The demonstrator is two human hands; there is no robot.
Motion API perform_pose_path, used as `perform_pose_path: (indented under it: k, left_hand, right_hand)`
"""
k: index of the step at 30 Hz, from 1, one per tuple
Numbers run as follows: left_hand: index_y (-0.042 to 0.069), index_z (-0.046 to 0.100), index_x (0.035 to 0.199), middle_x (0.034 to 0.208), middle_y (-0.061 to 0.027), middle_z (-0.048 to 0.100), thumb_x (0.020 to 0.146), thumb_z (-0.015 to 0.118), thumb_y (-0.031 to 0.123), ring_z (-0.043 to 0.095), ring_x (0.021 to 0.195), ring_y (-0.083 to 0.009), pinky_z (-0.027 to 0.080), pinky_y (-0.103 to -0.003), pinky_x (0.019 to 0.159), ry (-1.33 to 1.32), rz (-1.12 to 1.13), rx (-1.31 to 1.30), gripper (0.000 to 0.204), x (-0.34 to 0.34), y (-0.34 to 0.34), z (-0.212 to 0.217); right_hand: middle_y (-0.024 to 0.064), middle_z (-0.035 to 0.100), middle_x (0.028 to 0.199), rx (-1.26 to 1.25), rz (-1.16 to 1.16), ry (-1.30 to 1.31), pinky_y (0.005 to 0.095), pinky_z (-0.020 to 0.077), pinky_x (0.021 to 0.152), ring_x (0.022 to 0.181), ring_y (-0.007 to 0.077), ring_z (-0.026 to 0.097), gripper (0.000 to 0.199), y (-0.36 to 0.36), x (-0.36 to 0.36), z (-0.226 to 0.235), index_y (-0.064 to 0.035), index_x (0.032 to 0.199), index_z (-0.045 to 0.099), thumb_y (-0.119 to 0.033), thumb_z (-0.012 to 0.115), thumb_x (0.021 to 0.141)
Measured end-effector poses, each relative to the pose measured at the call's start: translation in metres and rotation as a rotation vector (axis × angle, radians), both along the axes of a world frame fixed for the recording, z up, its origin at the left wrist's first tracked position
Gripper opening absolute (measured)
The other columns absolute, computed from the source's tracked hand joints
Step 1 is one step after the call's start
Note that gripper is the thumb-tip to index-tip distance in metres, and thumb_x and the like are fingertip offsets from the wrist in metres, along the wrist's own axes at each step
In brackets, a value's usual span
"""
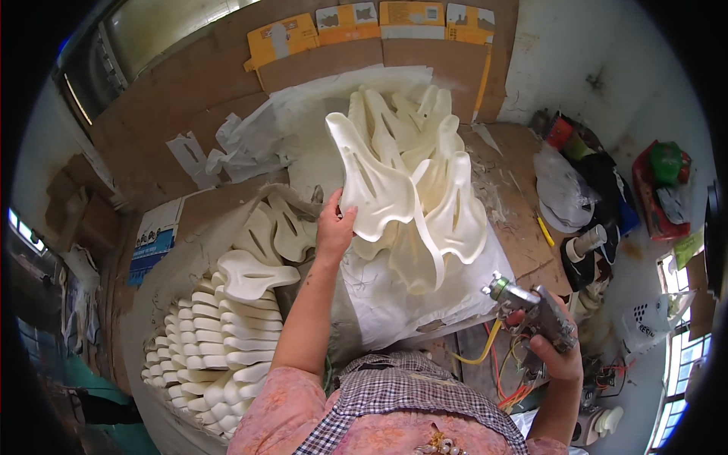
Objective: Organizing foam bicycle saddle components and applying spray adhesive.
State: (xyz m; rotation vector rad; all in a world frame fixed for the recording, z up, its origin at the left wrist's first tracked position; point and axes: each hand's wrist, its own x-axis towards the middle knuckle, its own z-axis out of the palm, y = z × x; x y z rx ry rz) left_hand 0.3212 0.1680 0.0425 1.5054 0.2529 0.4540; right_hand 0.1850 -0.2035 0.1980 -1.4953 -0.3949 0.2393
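My left hand grips the lower left edge of a cream bicycle saddle pad, narrow nose pointing up and away. It is raised in front of a pile of similar saddle pads at the middle of the table. In my right hand, at the lower right, is a metal spray gun with a green-ringed nozzle pointing left, apart from the pads. A yellow hose hangs below it. Whether a finger presses the trigger is hidden.
Several rows of stacked saddle pads fill a cloth-lined holder at left. White sheeting covers part of the table. Along the right lie a yellow-handled tool, plastic bags and a red container. Cardboard lines the back.
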Motion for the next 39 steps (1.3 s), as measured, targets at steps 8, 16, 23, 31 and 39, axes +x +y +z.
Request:
perform_pose_path:
  k: [8,16,23,31,39]
  left_hand:
    - [0.001,0.05,0.128,0.087,-0.0072,0.064,0.083,0.061,0.008,0.059,0.063,-0.0108,0.051,-0.026,0.048,0.015,-0.007,-0.005,0.046,-0.005,0.021,-0.029]
    - [0.001,0.052,0.127,0.091,-0.0082,0.065,0.083,0.06,0.007,0.061,0.066,-0.0112,0.052,-0.027,0.05,0.067,0.007,-0.078,0.044,-0.028,0.055,-0.048]
    - [0.002,0.051,0.127,0.094,-0.0078,0.065,0.083,0.06,0.006,0.061,0.07,-0.0114,0.053,-0.027,0.053,0.072,-0.002,-0.105,0.044,-0.026,0.064,-0.069]
    - [0.01,0.049,0.125,0.107,-0.0067,0.061,0.089,0.058,0.019,0.059,0.092,-0.017,0.05,-0.035,0.08,-0.356,0.159,-0.661,0.038,-0.043,0.123,-0.029]
    - [0.003,0.053,0.12,0.103,-0.0074,0.057,0.069,0.079,0.016,0.055,0.094,-0.0155,0.045,-0.029,0.085,0.331,-0.664,0.214,0.059,0.006,-0.05,-0.148]
  right_hand:
    - [0.006,0.057,0.1,-0.391,0.08,-0.171,0.0292,0.0461,0.081,0.087,0.0129,0.056,0.06,0.051,-0.008,0.016,-0.0027,0.131,0.041,0.002,0.064,0.076]
    - [0.0071,0.062,0.099,-0.249,-0.103,-0.176,0.0248,0.0459,0.08,0.087,0.0107,0.058,0.053,0.064,-0.032,0.014,0.0001,0.126,0.047,0.002,0.065,0.076]
    - [0.0059,0.062,0.095,-0.421,-0.053,-0.152,0.0259,0.0465,0.077,0.083,0.0108,0.058,0.051,0.074,-0.035,0.007,-0.001,0.124,0.05,-0.003,0.067,0.077]
    - [0.0108,0.06,0.107,-0.074,-0.207,-0.17,0.0326,0.0435,0.09,0.097,0.0173,0.058,0.064,0.077,-0.038,-0.005,0.0044,0.132,0.037,-0.022,0.069,0.083]
    - [0.0126,0.059,0.106,-0.136,-0.246,-0.106,0.0365,0.0454,0.086,0.094,0.0216,0.06,0.063,0.061,-0.061,-0.031,0.0045,0.133,0.034,-0.027,0.064,0.087]
